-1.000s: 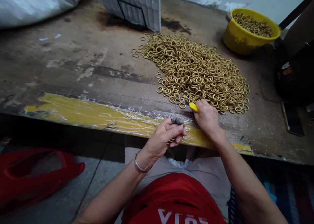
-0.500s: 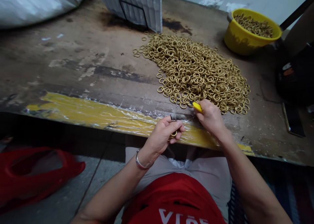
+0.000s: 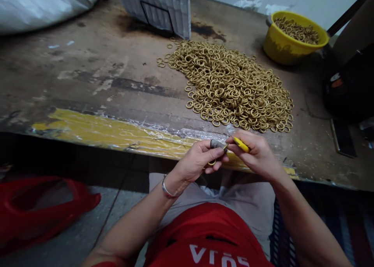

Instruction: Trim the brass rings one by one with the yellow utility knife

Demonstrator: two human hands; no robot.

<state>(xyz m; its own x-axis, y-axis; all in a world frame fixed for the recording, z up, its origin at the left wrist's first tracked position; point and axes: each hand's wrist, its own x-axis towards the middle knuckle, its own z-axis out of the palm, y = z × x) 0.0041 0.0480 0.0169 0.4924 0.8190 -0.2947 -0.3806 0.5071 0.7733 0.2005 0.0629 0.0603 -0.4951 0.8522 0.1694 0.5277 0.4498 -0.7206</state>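
My left hand [image 3: 201,158] is closed around a few brass-coloured rings [image 3: 212,163], just in front of the table edge. A grey sleeve with a dark band [image 3: 216,144] covers its index finger. Another ring [image 3: 225,147], seen nearly edge-on, sits between that finger and the thumb. My right hand [image 3: 257,150] grips a small yellow-handled tool [image 3: 241,144], which looks like a craft knife; its tip is too small to make out. The fingertips of both hands meet at the pinched ring. Beyond them lies a large heap of similar rings [image 3: 233,83].
A yellow tub [image 3: 288,46] of rings stands at the back right. A phone [image 3: 343,138] lies on the right of the worn table [image 3: 96,72]. At the back are a grey ribbed panel [image 3: 163,9] and a white sack [image 3: 43,6]. A red plastic object [image 3: 46,212] is low left.
My right hand has come back from the edge of the heap to my left hand, still with the yellow tool. A ring now shows between the left thumb and index finger.
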